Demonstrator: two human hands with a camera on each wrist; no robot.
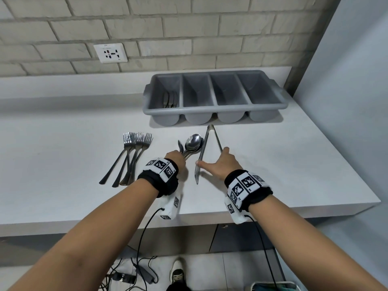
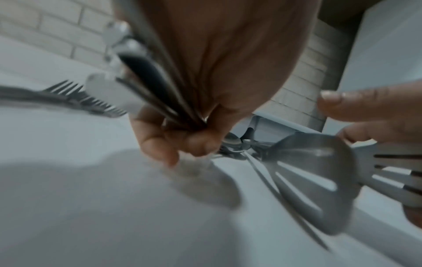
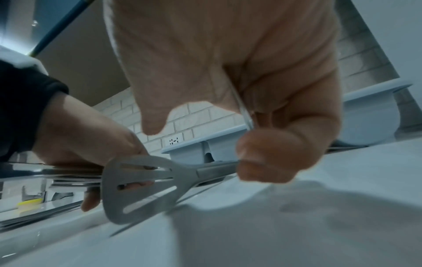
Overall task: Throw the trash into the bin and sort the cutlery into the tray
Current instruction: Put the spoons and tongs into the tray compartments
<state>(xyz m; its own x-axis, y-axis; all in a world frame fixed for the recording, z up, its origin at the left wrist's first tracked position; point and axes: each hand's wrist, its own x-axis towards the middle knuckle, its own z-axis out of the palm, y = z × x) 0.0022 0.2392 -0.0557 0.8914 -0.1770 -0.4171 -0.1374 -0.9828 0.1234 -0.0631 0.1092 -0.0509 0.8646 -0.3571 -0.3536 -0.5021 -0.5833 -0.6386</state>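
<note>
On the white counter (image 1: 63, 164) my left hand (image 1: 178, 157) grips the handles of a bunch of spoons (image 1: 193, 142), bowls pointing toward the tray; the left wrist view shows the fingers (image 2: 182, 137) curled round those handles (image 2: 146, 75). My right hand (image 1: 212, 160) holds metal tongs (image 1: 204, 148), thumb on one arm and fingers curled over the other arm (image 3: 262, 159). The slotted tong blade (image 3: 137, 186) lies close to the counter. A grey four-compartment tray (image 1: 214, 110) stands behind, with knives (image 1: 170, 99) in its leftmost compartment.
Several forks (image 1: 134, 152) lie in a fanned pile left of my left hand. A wall socket (image 1: 110, 53) sits on the brick wall. The counter ends in an edge at the right (image 1: 357, 185). Cables, a shoe and a container rim (image 1: 273, 285) are on the floor below.
</note>
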